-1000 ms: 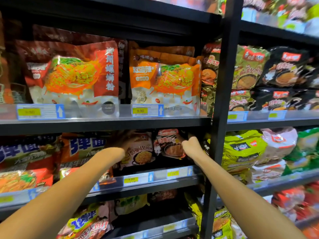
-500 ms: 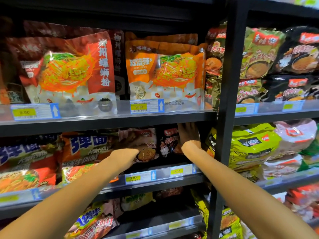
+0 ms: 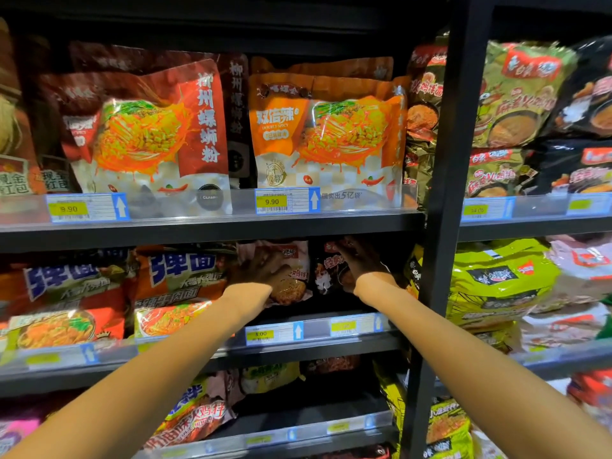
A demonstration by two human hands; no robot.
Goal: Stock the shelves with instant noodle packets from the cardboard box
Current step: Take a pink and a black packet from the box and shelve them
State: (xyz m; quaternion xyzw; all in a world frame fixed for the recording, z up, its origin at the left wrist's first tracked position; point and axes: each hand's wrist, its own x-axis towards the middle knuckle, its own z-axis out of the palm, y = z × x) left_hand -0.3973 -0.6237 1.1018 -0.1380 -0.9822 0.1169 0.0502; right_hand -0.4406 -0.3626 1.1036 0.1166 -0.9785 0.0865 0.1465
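Observation:
Both of my arms reach into the middle shelf. My left hand lies over a pale pink noodle packet that stands upright, fingers spread on its front. My right hand grips the top of a black noodle packet just to the right of it. The two packets stand side by side and touch, deep in the shelf's shadow. The cardboard box is out of view.
Orange noodle packets fill the shelf left of my hands. Large orange pouches stand on the shelf above. A black upright post divides off the right bay, where yellow-green multipacks lie. A 3.00 price tag marks the shelf edge.
Both hands have pushed deeper and higher into the middle shelf. The left hand moved right onto the pale packet; the right hand now sits on top of the black packet. The view moved closer.

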